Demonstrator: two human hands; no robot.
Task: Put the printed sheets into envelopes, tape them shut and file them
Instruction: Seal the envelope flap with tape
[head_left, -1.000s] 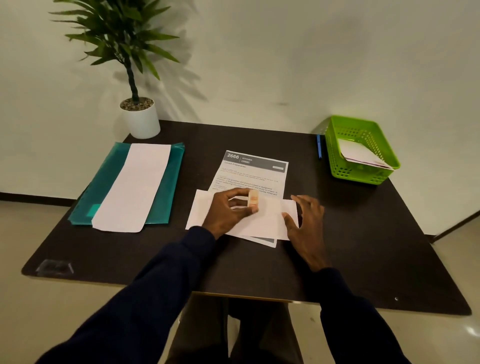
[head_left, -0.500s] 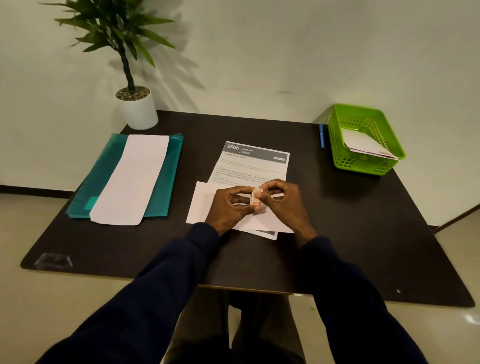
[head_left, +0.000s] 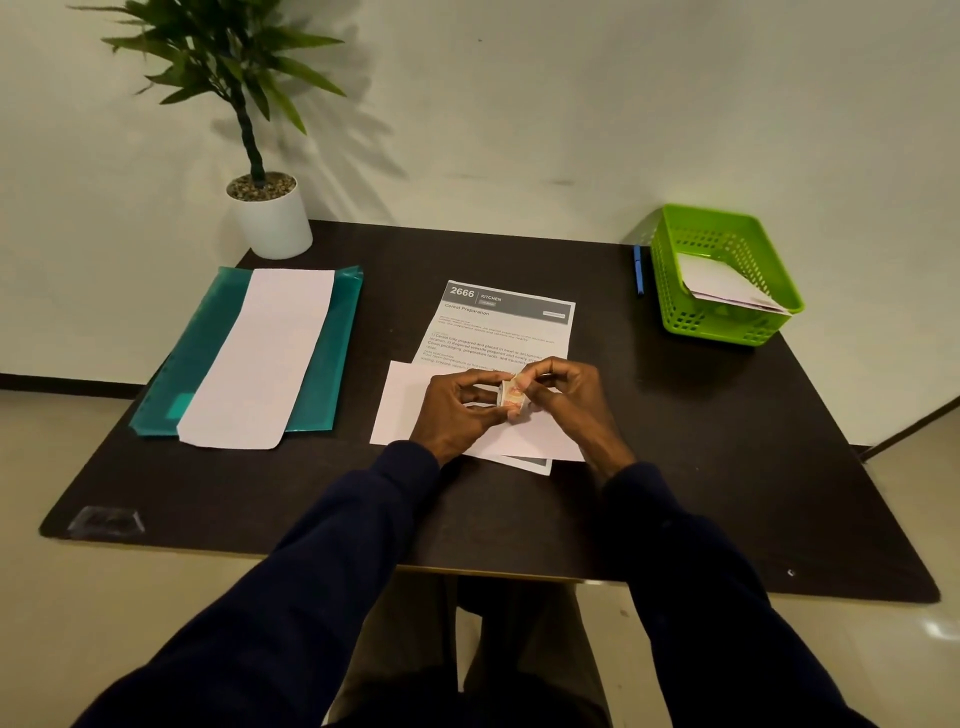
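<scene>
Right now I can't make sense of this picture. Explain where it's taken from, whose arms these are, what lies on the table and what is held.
A camera worn on a person's head looks down at their own arms. On the dark table lie a printed sheet with a white envelope across its near end, a teal folder under another long envelope, a potted plant, a blue pen and a green basket holding envelopes. The left hand holds a small tape roll; the right hand picks at it.

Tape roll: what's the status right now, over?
Both hands on tape roll: left hand holds it, right hand fingers pick at its edge. Envelope beneath, over printed sheet. Nothing in the way.
</scene>
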